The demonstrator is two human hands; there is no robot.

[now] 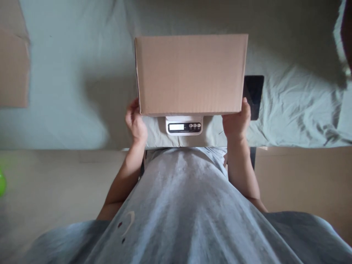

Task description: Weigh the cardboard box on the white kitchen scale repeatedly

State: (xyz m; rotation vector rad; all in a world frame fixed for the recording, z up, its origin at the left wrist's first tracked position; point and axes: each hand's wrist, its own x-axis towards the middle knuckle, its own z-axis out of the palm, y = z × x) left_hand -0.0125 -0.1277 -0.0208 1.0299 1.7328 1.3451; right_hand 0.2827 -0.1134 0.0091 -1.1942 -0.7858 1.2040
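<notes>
Wearing a grey shirt (181, 205) at the bottom of the frame, we face a white scale (184, 131) near the centre, its display towards us, likely for easy reading. Our left hand (136, 124) and right hand (237, 123) grasp the near corners of a cardboard box (189, 73) at upper centre, probably to balance it; whether it rests on the scale, we cannot tell. Its plain broad face points up at us, long axis running left to right. Flat cardboard (12, 73) lies at upper left.
</notes>
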